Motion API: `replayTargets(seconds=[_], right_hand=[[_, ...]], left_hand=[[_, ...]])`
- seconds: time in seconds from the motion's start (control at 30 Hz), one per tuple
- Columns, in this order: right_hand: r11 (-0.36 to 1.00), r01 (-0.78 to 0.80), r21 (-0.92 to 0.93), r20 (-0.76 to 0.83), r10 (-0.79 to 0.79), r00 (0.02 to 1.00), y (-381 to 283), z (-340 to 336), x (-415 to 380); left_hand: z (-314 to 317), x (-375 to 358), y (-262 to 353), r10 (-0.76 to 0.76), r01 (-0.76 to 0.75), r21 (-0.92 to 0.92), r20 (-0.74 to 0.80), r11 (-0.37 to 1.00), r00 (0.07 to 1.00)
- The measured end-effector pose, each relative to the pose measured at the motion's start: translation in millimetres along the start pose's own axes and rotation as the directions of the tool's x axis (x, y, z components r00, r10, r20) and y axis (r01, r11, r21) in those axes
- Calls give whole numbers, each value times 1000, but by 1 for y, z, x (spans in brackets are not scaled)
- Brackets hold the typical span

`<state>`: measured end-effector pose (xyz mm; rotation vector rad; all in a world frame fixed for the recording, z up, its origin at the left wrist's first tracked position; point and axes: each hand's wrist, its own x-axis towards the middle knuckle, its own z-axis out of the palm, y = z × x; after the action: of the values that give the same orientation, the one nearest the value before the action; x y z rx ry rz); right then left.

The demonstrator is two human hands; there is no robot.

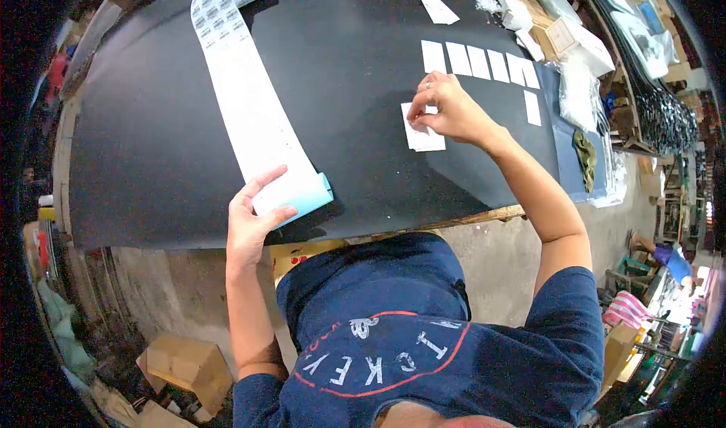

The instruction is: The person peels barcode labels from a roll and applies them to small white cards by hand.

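My left hand [259,215] is closed around the near end of a long white label strip [253,110], with the thumb on top. The strip's pale blue backing shows where it curls under at this end. From there it runs up the black table, printed labels showing on its far part, to a roll at the far edge. My right hand [451,110] is over a small stack of white cards [429,141], its fingertips bent together at the top card. Whatever lies between those fingertips is too small to make out.
A row of white cards [478,62] lies beyond my right hand, with a single card [532,108] nearer and a few cards [439,10] farther back. Plastic bags [578,95] and a white box [580,46] crowd the right side. A cardboard box [187,367] stands on the floor.
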<state>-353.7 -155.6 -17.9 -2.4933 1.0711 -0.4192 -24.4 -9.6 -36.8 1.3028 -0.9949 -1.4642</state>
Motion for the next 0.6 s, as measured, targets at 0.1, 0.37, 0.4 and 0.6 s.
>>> replayTargets(seconds=[0.1,0.37,0.4,0.6], right_hand=[[999,-46,-8,-17,46,999,-1,2,-3],[993,-97,-72,-215,80,973,-10,19,-22],[991,-106,-76,-229,86,970,-11,21,-23],[981,-171,-96,-296,136,946,-22,24,-28]], left_hand=[[-2,1,-2,23,-23,3,21,1000,1000],[1,3,0,10,-10,-28,22,1000,1000],[1,3,0,12,-12,-35,22,999,1000],[0,1,0,29,-28,-12,29,1000,999]])
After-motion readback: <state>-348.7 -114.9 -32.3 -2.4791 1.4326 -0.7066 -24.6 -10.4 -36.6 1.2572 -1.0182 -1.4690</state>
